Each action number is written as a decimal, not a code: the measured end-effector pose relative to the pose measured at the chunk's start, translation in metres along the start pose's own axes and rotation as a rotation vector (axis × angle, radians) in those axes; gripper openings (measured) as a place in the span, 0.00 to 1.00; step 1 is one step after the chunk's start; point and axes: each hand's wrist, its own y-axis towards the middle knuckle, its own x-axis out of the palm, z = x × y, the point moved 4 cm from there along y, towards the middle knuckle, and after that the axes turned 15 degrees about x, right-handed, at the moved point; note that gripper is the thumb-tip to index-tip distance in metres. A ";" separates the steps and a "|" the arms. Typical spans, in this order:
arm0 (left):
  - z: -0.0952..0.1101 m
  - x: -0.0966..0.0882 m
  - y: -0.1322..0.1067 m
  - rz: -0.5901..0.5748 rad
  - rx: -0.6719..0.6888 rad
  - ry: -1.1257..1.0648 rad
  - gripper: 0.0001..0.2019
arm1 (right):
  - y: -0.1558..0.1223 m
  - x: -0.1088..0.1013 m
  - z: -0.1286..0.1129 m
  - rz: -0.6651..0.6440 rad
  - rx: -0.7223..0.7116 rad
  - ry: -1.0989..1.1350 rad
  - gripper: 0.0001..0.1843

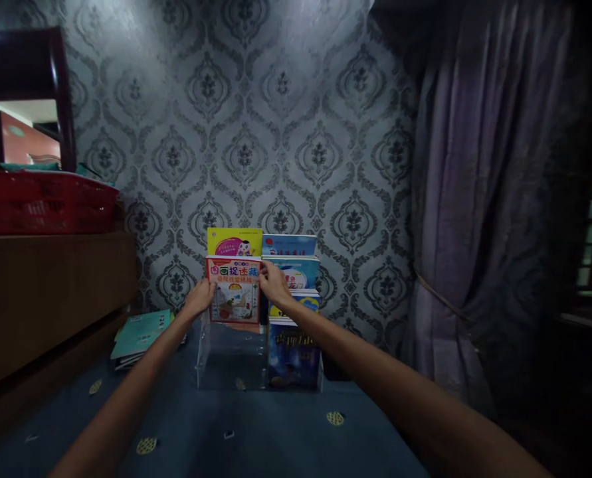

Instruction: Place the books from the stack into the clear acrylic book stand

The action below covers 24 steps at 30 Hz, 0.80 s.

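Red-bordered picture book (pixel 236 292), one | side edges gripped by left hand (pixel 200 297) and right hand (pixel 274 283) | upright at left column of clear tiered book rack (pixel 202 352), before yellow-green book (pixel 233 240); seating unclear | right column: dark-blue book (pixel 294 362) lowest | teal book (pixel 141 332) left of rack

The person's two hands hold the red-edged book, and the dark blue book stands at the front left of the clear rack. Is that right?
Not quite. The head view shows the dark blue book at the front right of the clear rack, not the left. The left hand and right hand do hold the red-edged book.
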 end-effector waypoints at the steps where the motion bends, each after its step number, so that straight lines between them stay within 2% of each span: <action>1: -0.001 0.002 0.000 -0.002 -0.011 -0.001 0.17 | 0.001 0.001 0.002 0.003 -0.006 0.012 0.23; 5: -0.006 0.004 0.001 -0.010 -0.034 -0.019 0.15 | 0.000 0.005 0.005 0.017 -0.031 0.051 0.23; 7: -0.008 0.002 0.002 -0.018 -0.028 -0.044 0.16 | -0.002 0.006 0.004 0.028 -0.045 0.068 0.23; 12: -0.012 -0.001 0.012 -0.060 -0.025 -0.117 0.18 | -0.012 0.007 -0.003 0.041 -0.071 0.095 0.31; 17: -0.016 -0.001 0.017 -0.084 -0.054 -0.155 0.18 | -0.019 0.012 -0.006 -0.031 -0.095 0.083 0.31; 24: -0.014 -0.007 0.012 -0.037 -0.065 -0.162 0.18 | -0.021 0.022 0.000 -0.135 -0.115 0.065 0.31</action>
